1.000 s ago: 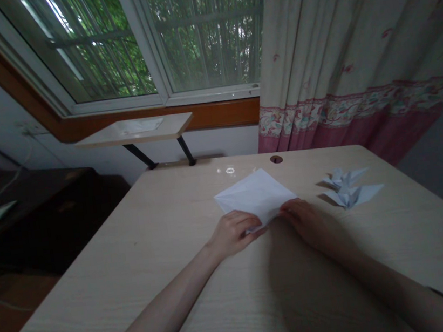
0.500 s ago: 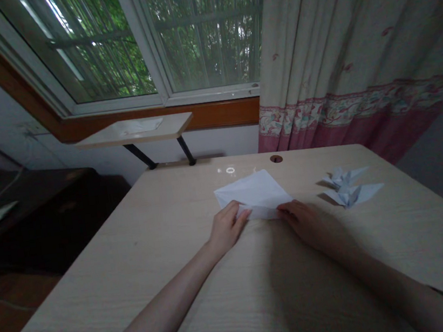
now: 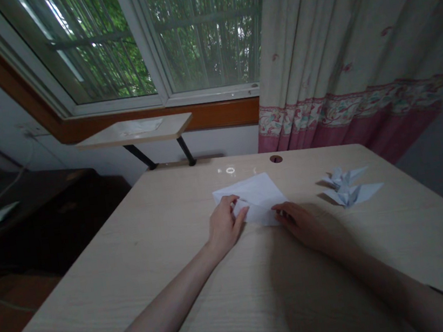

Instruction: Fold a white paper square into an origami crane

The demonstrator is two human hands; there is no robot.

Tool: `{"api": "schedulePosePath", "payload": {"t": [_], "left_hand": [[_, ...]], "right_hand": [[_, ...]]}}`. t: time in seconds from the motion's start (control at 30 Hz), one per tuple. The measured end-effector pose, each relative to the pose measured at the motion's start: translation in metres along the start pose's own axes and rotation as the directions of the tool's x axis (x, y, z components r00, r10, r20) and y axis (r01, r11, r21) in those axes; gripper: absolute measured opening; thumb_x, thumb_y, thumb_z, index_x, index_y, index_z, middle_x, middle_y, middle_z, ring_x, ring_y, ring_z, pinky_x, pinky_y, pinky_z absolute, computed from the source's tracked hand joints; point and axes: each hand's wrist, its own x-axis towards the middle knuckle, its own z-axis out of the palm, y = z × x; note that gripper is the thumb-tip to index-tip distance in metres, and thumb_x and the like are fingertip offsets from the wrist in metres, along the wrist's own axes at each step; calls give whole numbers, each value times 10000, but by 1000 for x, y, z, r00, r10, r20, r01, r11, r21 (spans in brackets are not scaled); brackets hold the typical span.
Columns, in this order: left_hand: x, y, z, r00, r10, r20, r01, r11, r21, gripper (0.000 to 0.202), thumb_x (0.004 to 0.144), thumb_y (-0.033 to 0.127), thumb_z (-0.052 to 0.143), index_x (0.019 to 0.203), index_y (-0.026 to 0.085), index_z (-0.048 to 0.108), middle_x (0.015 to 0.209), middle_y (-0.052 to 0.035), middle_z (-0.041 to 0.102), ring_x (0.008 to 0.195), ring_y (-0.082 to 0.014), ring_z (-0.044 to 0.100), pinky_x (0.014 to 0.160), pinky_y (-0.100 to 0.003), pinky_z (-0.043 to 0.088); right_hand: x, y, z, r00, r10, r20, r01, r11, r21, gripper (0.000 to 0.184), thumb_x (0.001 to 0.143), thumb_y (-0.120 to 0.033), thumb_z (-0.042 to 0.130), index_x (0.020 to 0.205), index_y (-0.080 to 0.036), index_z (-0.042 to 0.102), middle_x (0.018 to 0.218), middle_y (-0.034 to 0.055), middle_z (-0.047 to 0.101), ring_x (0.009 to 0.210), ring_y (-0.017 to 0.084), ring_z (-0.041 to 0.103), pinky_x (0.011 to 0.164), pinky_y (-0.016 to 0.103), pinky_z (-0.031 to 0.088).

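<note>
A white sheet of paper (image 3: 258,189), partly folded, lies on the table in front of me. My left hand (image 3: 225,221) is at its near left side, fingers curled on the paper and thumb a little apart from them. At the near right edge, my right hand (image 3: 299,222) has its fingertips pinched on the paper. A fold line runs between the two hands; the exact layers under the fingers are hidden. To the right of my right hand stand two folded paper cranes (image 3: 356,194), close together with wings spread.
The pale wooden table (image 3: 146,274) has a round cable hole (image 3: 276,159) near its back edge. A small raised shelf (image 3: 99,137) at the back left bears white paper (image 3: 143,126). Behind are a window and a curtain (image 3: 310,67); a dark cabinet (image 3: 48,210) stands left.
The paper's near edge has come slightly towards me, and its top corner sits a little lower. Both hands have shifted slightly, the left fingertips up and the right ones leftward.
</note>
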Motion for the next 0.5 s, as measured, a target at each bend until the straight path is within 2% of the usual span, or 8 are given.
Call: {"api": "schedulePosePath", "payload": {"t": [0.17, 0.3, 0.4, 0.5], "left_hand": [[0, 2, -1, 999, 24, -36, -22, 999, 33, 271, 956, 388, 551, 1150, 208, 488, 991, -46, 595, 746, -166, 588, 654, -287, 482], [1, 2, -1, 998, 44, -54, -41, 998, 48, 270, 959, 378, 551, 1158, 208, 483, 1001, -51, 581, 747, -165, 586, 682, -301, 497], [1, 1, 0, 995, 75, -72, -70, 996, 60, 284, 956, 358, 563, 1178, 203, 480, 1036, -66, 573, 833, -186, 606, 735, -322, 516], [1, 0, 1, 977, 174, -120, -164, 983, 87, 323, 952, 323, 574, 1230, 199, 466, 1110, -93, 558, 976, -220, 594, 813, -359, 527]], "right_hand": [[-1, 3, 2, 998, -58, 7, 58, 998, -3, 306, 979, -190, 422, 1186, -250, 640, 1122, 68, 711, 1028, 211, 675, 912, 405, 550], [-2, 5, 5, 998, -64, 26, 64, 998, -7, 325, 972, -175, 427, 1212, -219, 642, 1140, 90, 698, 1062, 216, 648, 943, 429, 539], [-1, 5, 5, 996, -58, 61, 60, 998, -34, 343, 966, -166, 435, 1237, -199, 643, 1173, 99, 693, 1095, 223, 630, 966, 436, 525], [0, 5, 3, 993, -64, 104, 73, 993, -91, 361, 968, -174, 430, 1260, -198, 643, 1246, 99, 673, 1153, 236, 602, 1008, 459, 495]]}}
